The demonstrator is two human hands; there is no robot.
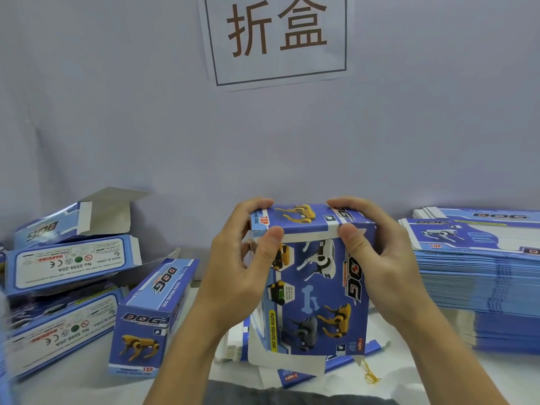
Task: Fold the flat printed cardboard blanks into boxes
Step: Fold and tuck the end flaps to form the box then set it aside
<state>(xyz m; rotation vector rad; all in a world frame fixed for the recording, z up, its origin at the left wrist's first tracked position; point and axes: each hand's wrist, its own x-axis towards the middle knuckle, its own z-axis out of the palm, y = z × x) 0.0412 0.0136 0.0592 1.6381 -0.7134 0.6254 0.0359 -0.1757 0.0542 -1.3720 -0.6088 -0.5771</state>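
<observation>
Both hands (318, 258) grip the upright box (314, 290), top flap uppermost.

Left hand (242, 258) and right hand (377, 252) grip an upright blue box (318, 290).

You have a single view, worn on your head, looking forward and slightly down across the white table (73, 372). It sits close: your forearms enter from the bottom edge, and the box (318, 287) is held up at the centre of the frame. Taking that box as the landmark, the grey wall and its paper sign (277, 39) fill the upper half behind it, the folded boxes (70, 276) lie to its left, and the stack of flat blanks (479, 276) lies to its right.
</observation>
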